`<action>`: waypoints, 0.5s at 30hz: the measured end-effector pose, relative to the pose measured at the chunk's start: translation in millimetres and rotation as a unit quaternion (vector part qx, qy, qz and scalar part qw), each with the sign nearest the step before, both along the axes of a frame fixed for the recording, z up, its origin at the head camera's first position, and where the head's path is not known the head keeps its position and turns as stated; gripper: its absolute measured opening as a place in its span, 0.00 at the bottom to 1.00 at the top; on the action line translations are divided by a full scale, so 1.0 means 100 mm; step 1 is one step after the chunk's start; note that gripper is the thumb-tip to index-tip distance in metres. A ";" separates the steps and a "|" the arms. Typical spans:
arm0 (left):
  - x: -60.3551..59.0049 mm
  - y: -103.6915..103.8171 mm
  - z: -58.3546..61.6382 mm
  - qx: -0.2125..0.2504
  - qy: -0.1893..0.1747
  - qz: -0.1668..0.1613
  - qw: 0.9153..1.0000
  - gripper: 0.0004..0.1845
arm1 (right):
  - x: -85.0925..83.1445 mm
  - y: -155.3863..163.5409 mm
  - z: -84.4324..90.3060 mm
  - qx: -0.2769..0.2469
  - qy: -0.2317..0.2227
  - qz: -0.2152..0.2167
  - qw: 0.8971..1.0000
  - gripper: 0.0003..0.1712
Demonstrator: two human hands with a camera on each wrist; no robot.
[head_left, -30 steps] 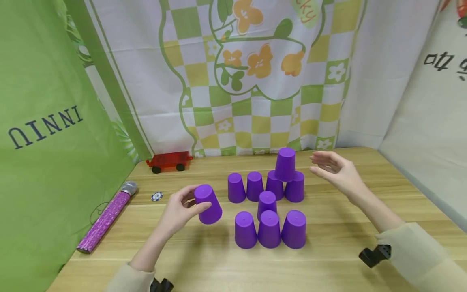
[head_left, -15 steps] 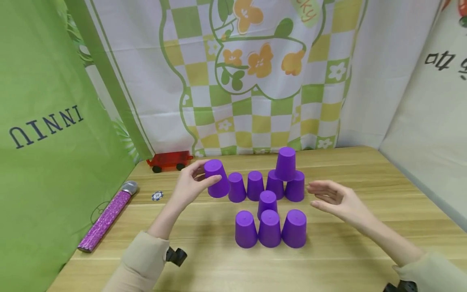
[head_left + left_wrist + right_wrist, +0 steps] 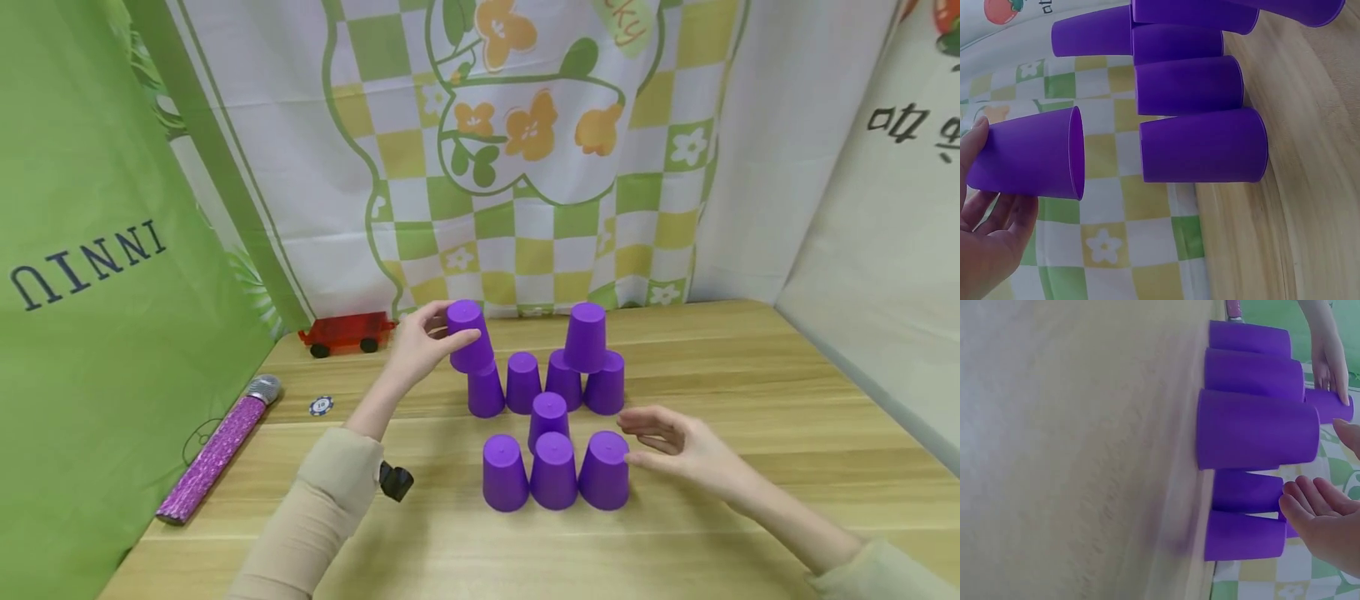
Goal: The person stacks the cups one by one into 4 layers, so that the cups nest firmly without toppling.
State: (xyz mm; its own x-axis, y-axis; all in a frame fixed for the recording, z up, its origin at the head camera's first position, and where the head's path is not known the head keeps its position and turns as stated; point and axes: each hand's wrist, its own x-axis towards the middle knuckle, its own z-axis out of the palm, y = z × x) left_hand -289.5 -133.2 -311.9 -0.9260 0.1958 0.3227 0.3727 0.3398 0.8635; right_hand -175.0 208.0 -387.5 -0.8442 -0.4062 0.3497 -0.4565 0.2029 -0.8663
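Note:
My left hand [image 3: 422, 343] grips an upside-down purple cup [image 3: 469, 337] by its sides, thumb in front. In the left wrist view a gap shows between this held cup [image 3: 1029, 153] and the leftmost back-row cup [image 3: 1204, 147]. The back row has several upside-down cups, with one cup [image 3: 586, 337] standing across the two right ones. Nearer me, three cups stand in a front row, with a single cup [image 3: 549, 419] just behind the middle one. My right hand [image 3: 686, 447] holds nothing, its fingers loosely bent beside the right front cup [image 3: 604, 471].
A pink glittery microphone [image 3: 217, 454] lies at the left of the wooden table [image 3: 450, 558]. A poker chip [image 3: 321, 406] and a red toy wagon [image 3: 347, 333] are at the back left. Patterned cloth [image 3: 525, 250] hangs behind.
My left hand has carried its cup up, back and to the right, to over the leftmost back-row cup. The right hand has come down toward the front row.

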 end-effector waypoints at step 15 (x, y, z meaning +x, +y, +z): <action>-0.29 0.24 -0.13 0.006 -0.014 -0.032 0.999 0.25 | 0.01 -0.14 -0.09 0.018 -0.041 0.007 0.999 0.30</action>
State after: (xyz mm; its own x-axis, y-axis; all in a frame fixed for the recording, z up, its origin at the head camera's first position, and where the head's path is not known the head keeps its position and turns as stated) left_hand -318.3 -109.7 -325.3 -0.9204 0.2503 0.3002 0.3694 0.3058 0.8775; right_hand -174.2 194.5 -396.2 -0.8636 -0.4288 0.2652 -0.3878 0.2286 -0.8930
